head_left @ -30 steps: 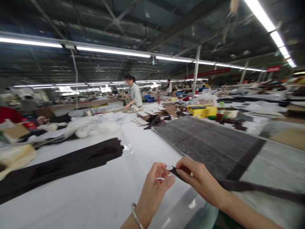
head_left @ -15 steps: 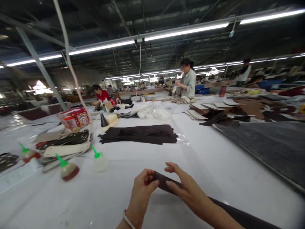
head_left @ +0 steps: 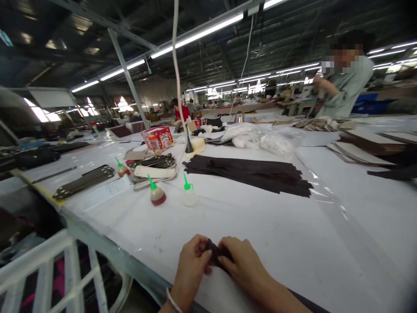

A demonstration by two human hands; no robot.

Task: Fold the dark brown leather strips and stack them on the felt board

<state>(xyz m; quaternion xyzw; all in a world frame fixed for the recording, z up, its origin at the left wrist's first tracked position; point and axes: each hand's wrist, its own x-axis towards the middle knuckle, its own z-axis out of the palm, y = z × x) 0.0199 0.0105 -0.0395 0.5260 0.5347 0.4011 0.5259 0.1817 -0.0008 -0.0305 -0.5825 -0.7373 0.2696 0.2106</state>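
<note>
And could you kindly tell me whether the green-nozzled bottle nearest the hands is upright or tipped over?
Upright: the bottle rests on its base on the white table, its green nozzle pointing up.

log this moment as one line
left hand: pinching dark strip | right hand: holding same strip | dark stack: on table, beyond hands | clear bottle: upright
</note>
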